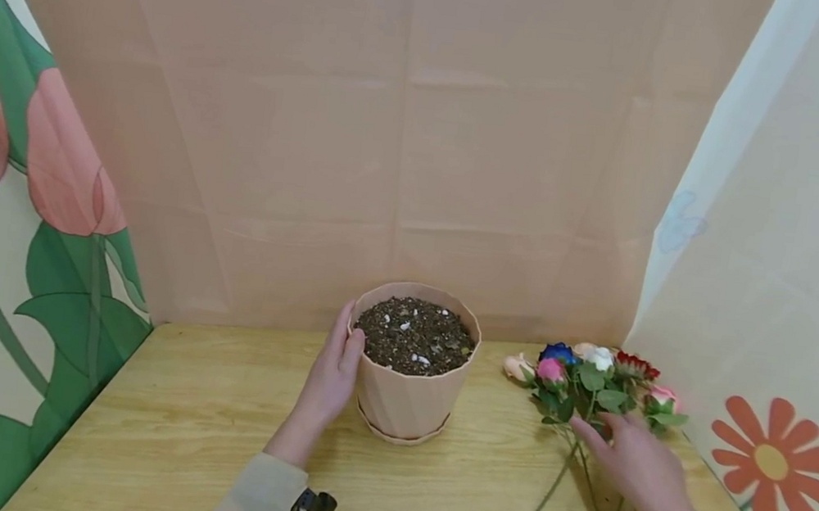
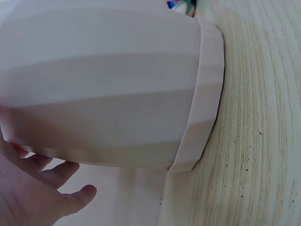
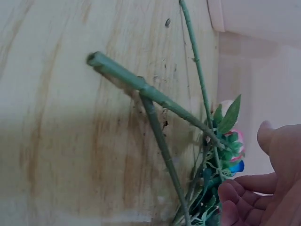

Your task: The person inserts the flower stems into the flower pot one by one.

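Note:
A pale pink flowerpot (image 1: 406, 403) full of dark soil (image 1: 402, 333) with white bits stands upright on its saucer (image 1: 401, 437). My left hand (image 1: 332, 367) rests against the pot's left side near the rim. In the left wrist view its fingers (image 2: 63, 174) lie loosely along the pot wall. To the right is a bunch of artificial flowers, among them a blue rose (image 1: 558, 352), a white flower (image 1: 599, 358) and a dark red bloom (image 1: 636, 366). Over their leaves and stems hovers my right hand (image 1: 644, 467), thumb apart from loosely bent fingers. Nothing shows in its grasp.
Green stems (image 3: 164, 155) spread toward the front of the wooden table (image 1: 216, 418). A plain brownish cloth (image 1: 403, 164) hangs behind the table. Printed panels with tulips (image 1: 67, 157) and a red flower (image 1: 770, 463) flank it left and right.

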A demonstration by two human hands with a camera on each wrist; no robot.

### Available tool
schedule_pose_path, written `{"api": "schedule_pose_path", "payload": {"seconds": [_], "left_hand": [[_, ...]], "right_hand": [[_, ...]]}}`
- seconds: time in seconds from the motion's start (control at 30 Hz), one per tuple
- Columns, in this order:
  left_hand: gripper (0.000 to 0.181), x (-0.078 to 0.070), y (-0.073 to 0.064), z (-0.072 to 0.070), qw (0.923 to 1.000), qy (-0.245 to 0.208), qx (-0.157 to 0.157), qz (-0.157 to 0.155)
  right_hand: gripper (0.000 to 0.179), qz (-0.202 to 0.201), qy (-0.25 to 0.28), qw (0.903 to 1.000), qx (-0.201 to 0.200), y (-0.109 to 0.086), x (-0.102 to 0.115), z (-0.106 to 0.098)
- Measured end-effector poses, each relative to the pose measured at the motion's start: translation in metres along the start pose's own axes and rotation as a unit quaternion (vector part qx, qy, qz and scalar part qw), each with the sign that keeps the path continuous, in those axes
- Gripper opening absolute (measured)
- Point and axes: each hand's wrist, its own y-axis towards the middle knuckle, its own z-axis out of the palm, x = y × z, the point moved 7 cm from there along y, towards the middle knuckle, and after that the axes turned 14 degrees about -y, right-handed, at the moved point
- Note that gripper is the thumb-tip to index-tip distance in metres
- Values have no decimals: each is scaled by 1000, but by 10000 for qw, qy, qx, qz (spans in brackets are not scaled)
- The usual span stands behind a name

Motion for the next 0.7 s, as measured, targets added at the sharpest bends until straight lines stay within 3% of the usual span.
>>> {"api": "schedule_pose_path", "payload": {"seconds": [0.23, 0.57, 0.7], "left_hand": [[62, 0, 0, 0, 10000, -4, -5, 36], [62, 1, 0, 0, 10000, -32, 2, 6], [62, 2, 0, 1, 10000, -52, 8, -10]], "right_hand": [[96, -22, 130, 9997, 210, 5, -1, 10], [58, -24, 182, 9997, 160, 6, 1, 19], [56, -22, 185, 9997, 123, 7, -1, 21]]}}
